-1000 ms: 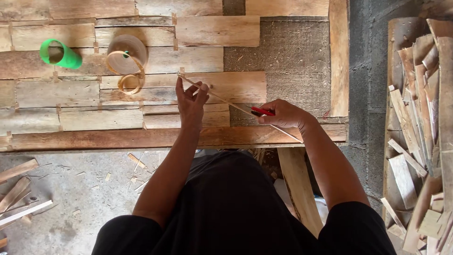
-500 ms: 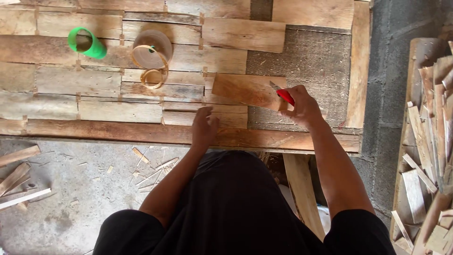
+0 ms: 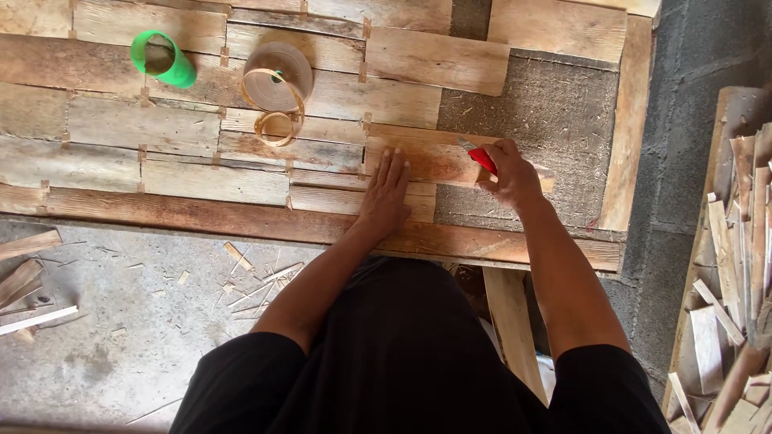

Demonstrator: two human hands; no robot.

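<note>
Two hazards stand out: your right hand [image 3: 515, 173] is closed around the red knife [image 3: 481, 157], blade on the plank [image 3: 430, 159] by the worktop's bare patch, while your left hand [image 3: 386, 195] presses flat just beside it, so a slip could cut those fingers.

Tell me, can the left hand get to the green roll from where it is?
Probably yes. The left hand lies flat on the planks, and the green roll sits further up and to the left on the same boards. Only the brown tape roll lies roughly along the way, easy to pass.
</note>
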